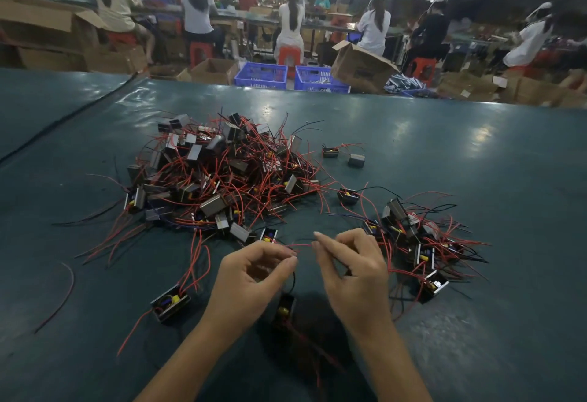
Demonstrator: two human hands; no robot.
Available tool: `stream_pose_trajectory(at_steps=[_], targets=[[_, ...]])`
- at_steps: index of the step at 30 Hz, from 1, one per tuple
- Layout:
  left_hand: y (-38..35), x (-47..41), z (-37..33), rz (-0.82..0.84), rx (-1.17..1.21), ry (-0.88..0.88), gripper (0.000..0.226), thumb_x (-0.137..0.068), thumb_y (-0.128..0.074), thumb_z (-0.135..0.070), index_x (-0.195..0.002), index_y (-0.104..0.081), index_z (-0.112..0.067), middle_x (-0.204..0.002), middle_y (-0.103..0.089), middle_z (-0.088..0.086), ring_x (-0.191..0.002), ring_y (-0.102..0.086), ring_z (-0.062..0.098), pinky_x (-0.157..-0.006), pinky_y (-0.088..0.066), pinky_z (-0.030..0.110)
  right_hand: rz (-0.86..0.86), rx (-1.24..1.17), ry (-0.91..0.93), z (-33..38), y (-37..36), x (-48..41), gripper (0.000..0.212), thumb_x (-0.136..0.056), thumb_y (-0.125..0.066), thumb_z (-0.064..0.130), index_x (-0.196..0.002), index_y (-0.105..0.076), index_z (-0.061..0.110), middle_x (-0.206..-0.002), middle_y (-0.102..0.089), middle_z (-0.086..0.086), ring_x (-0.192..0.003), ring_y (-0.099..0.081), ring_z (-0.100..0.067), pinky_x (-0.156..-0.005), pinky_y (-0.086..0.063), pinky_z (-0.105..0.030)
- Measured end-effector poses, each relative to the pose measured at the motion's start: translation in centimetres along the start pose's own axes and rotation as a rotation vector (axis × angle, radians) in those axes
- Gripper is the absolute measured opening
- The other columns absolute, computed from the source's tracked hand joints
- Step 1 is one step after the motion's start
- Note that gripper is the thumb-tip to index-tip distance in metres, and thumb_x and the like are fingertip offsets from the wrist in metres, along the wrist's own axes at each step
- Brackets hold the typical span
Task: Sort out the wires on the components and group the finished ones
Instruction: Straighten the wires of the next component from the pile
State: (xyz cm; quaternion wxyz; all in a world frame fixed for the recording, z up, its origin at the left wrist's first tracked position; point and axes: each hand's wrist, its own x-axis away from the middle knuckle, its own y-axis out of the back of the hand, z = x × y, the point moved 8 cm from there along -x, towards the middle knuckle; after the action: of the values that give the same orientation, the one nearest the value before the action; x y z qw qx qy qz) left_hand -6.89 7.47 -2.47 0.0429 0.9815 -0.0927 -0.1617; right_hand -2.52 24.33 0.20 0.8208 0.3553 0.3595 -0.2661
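My left hand (254, 274) and right hand (352, 274) each pinch-grip one red wire (303, 244), pulling it straight. The component (283, 308) seems to hang below, clear of the tangled pile (219, 176).

Bench (476, 153): dark green glossy sheet, with a seam across its far left.
Large pile (216, 176): tangled components with red wires, left of centre.
Small group (413, 242): components at right, apart from the pile.
Strays: single component (170, 303) at near left; loose red wire (65, 293) further left.

Probably a factory: rows of workers (289, 26)
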Motion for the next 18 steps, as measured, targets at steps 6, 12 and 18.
stream_pose_trajectory(at_steps=[6, 12, 18], targets=[[0.4, 0.1, -0.6, -0.069, -0.077, -0.055, 0.008, -0.081, -0.075, -0.013, -0.084, -0.075, -0.021, -0.078, -0.074, -0.008, -0.073, -0.070, 0.008, -0.068, -0.053, 0.016, 0.174, 0.019, 0.027, 1.2, -2.1, 1.0, 0.008, -0.084, -0.075, 0.013, -0.092, -0.075, 0.013, -0.081, -0.062, 0.006, -0.073, -0.054, -0.013, -0.068, -0.047, -0.032], [0.6, 0.2, -0.5, -0.088, -0.040, -0.021, 0.009, -0.078, -0.070, -0.030, -0.082, -0.073, -0.022, -0.075, -0.073, -0.005, -0.069, -0.069, 0.009, -0.066, -0.053, 0.015, 0.133, -0.188, -0.138, 0.3, -2.2, 1.2, 0.017, -0.090, -0.064, 0.010, -0.106, -0.068, 0.014, -0.090, -0.065, 0.010, -0.086, -0.058, -0.005, -0.077, -0.045, -0.015], [0.3, 0.2, -0.5, -0.070, -0.038, -0.027, 0.005, -0.080, -0.071, -0.023, -0.085, -0.072, -0.023, -0.079, -0.074, -0.006, -0.072, -0.070, 0.008, -0.067, -0.054, 0.016, 0.219, -0.348, -0.155, 0.9, -3.6, 1.6, 0.018, -0.095, -0.058, 0.013, -0.108, -0.070, 0.016, -0.088, -0.061, 0.004, -0.083, -0.059, -0.011, -0.072, -0.048, -0.019]])
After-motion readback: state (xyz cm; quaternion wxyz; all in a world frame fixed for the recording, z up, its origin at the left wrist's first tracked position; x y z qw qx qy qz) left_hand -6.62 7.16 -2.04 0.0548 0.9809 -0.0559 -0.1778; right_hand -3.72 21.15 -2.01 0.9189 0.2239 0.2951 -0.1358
